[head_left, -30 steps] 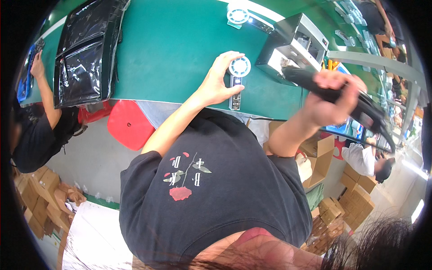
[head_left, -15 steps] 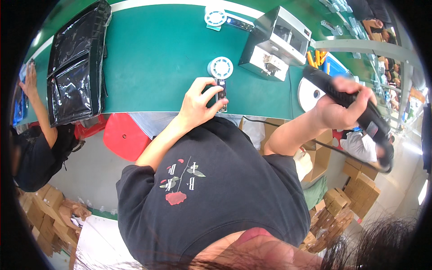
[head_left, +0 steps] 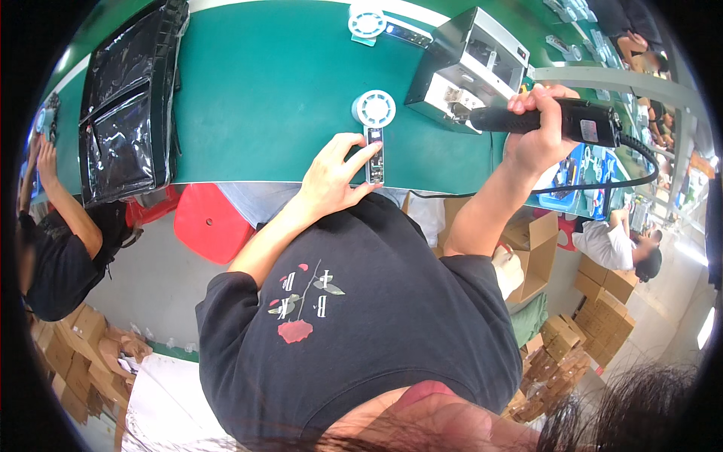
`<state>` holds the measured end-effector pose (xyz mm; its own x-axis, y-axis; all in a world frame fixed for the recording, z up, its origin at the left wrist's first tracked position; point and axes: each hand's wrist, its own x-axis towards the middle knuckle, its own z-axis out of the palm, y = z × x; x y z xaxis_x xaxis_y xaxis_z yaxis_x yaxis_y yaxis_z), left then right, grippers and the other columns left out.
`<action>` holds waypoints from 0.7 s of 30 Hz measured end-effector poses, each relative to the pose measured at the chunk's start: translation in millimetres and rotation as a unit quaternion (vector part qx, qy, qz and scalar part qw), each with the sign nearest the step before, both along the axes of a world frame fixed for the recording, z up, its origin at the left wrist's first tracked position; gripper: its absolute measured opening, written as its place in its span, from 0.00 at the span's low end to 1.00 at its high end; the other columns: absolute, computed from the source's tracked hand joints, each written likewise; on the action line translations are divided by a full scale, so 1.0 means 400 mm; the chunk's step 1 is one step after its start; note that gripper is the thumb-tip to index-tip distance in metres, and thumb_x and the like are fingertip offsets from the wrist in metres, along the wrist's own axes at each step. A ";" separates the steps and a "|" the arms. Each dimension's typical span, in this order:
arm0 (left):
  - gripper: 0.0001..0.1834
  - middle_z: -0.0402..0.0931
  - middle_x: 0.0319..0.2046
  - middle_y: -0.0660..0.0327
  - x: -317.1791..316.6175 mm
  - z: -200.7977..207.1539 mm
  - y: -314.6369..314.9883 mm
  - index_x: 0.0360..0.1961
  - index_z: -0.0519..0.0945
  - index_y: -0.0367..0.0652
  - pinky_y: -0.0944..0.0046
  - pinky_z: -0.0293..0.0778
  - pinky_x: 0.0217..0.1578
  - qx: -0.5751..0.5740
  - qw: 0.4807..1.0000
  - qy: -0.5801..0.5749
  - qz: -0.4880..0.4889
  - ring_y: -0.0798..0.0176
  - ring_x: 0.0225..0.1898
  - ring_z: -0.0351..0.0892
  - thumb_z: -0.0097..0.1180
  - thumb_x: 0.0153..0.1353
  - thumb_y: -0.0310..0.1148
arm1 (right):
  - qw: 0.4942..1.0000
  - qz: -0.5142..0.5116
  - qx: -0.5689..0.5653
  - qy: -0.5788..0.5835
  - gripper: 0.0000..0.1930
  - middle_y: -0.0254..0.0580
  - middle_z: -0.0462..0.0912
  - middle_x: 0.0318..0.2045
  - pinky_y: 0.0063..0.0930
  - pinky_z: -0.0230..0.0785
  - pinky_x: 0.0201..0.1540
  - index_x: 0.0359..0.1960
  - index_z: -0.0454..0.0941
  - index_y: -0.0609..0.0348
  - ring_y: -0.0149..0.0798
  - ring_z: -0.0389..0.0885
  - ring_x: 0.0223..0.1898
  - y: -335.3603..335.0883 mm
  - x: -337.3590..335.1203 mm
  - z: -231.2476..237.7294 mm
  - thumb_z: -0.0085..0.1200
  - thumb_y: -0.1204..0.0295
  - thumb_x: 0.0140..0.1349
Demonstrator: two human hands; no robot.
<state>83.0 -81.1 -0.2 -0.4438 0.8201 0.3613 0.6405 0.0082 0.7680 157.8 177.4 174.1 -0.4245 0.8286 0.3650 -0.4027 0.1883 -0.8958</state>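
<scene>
A handheld fan with a round pale-blue head lies on the green table in front of me. Its narrow handle is uncovered, and dark inner parts show. My left hand is closed about this handle, fingers on its top and far side, thumb at the near end. In my right hand I grip a black electric screwdriver, held level. Its tip points left, at the front of a box-shaped screw feeder; whether it touches a screw is too small to tell. A black cord trails from the screwdriver's rear end.
Another handheld fan lies at the far side. A black plastic-covered case stands at left, near a co-worker's arm. Blue trays with parts are at right. A red stool and cardboard boxes stand below.
My right hand has swung the screwdriver left and levelled it, bringing its tip to the screw feeder. My left hand stays at the fan; its fingers have shifted slightly along the handle.
</scene>
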 end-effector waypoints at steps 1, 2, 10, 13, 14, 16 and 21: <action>0.39 0.76 0.54 0.53 0.002 0.001 0.000 0.64 0.81 0.43 0.50 0.79 0.56 0.003 1.000 -0.001 0.000 0.46 0.56 0.80 0.81 0.48 0.36 | 1.000 0.010 -0.004 -0.015 0.10 0.44 0.76 0.21 0.35 0.77 0.26 0.36 0.74 0.64 0.37 0.76 0.18 -0.012 0.007 -0.009 0.58 0.91 0.60; 0.39 0.77 0.54 0.53 0.001 0.003 0.000 0.64 0.81 0.43 0.50 0.80 0.56 0.007 1.000 -0.003 0.003 0.46 0.56 0.80 0.81 0.48 0.35 | 0.999 0.024 0.005 -0.029 0.10 0.45 0.77 0.22 0.35 0.78 0.27 0.37 0.74 0.63 0.37 0.77 0.19 -0.028 0.009 -0.021 0.59 0.90 0.61; 0.41 0.77 0.53 0.52 -0.006 0.000 0.002 0.64 0.82 0.43 0.51 0.80 0.53 0.014 1.000 0.005 -0.003 0.47 0.52 0.81 0.82 0.45 0.34 | 0.992 0.129 0.010 0.012 0.13 0.46 0.82 0.28 0.33 0.81 0.32 0.47 0.73 0.64 0.38 0.83 0.24 -0.197 -0.005 -0.053 0.63 0.86 0.65; 0.41 0.78 0.52 0.52 -0.007 0.004 0.004 0.63 0.82 0.43 0.51 0.80 0.53 0.010 1.000 -0.003 -0.004 0.47 0.52 0.81 0.82 0.44 0.34 | 0.993 0.111 0.032 -0.038 0.10 0.47 0.79 0.26 0.42 0.79 0.34 0.48 0.74 0.62 0.41 0.79 0.24 -0.215 -0.020 -0.064 0.59 0.80 0.68; 0.41 0.78 0.51 0.52 -0.005 0.005 0.004 0.63 0.82 0.43 0.51 0.80 0.53 0.007 1.000 -0.005 -0.004 0.47 0.52 0.81 0.81 0.44 0.34 | 0.993 0.110 0.026 -0.038 0.10 0.47 0.79 0.26 0.42 0.79 0.34 0.48 0.74 0.62 0.40 0.79 0.24 -0.218 -0.023 -0.067 0.59 0.80 0.68; 0.40 0.78 0.50 0.52 -0.006 0.001 0.005 0.63 0.82 0.42 0.50 0.80 0.52 0.010 1.000 -0.005 -0.006 0.47 0.51 0.81 0.81 0.44 0.33 | 0.994 0.101 0.023 -0.039 0.10 0.46 0.79 0.26 0.41 0.79 0.34 0.48 0.74 0.62 0.40 0.79 0.24 -0.221 -0.030 -0.070 0.60 0.81 0.68; 0.41 0.79 0.47 0.52 -0.010 -0.004 0.007 0.63 0.82 0.41 0.49 0.79 0.54 0.010 1.000 0.004 -0.017 0.46 0.52 0.81 0.79 0.43 0.33 | 0.996 0.091 -0.013 0.016 0.13 0.46 0.82 0.27 0.30 0.79 0.31 0.45 0.74 0.64 0.36 0.83 0.24 -0.215 -0.046 -0.079 0.65 0.86 0.65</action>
<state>78.9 -78.1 -1.8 -0.4134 0.8271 0.3808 0.6461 -0.0282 0.7627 139.4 91.4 142.3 -0.5573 0.7483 0.3598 -0.4564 0.0858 -0.8856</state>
